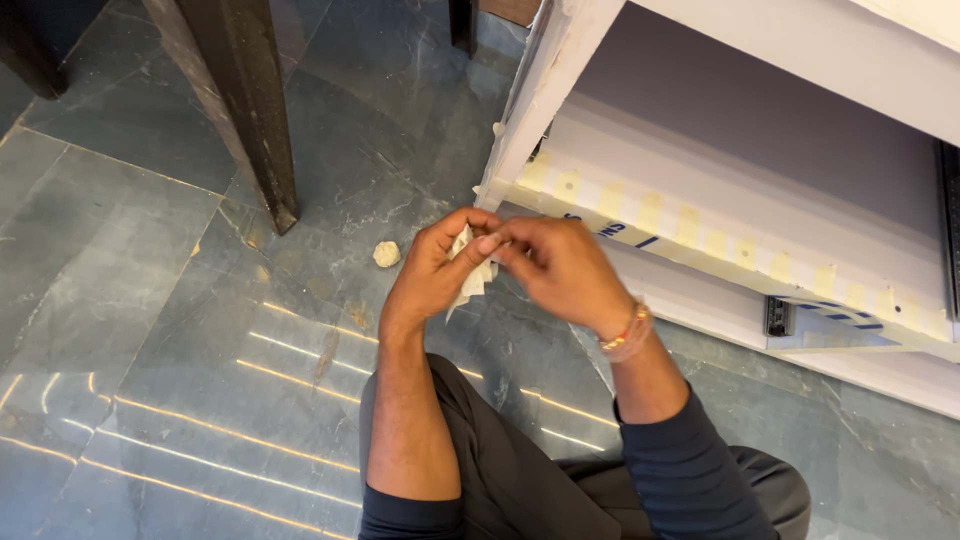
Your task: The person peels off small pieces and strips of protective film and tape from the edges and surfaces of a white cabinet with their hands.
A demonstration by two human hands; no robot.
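Observation:
Both my hands meet over the grey stone floor, just in front of a white cabinet. My left hand (435, 268) grips a crumpled strip of white tape or paper (472, 278), which hangs below its fingers. My right hand (560, 270) pinches the same strip at its top, fingertips touching the left thumb. A beaded bracelet (625, 332) circles my right wrist. Both sleeves are dark blue and pushed up.
The white cabinet (760, 150) fills the upper right, its front edge (700, 235) carrying a row of yellowish tape pieces. A crumpled tape ball (386, 254) lies on the floor left of my hands. A dark wooden furniture leg (255, 110) stands at upper left.

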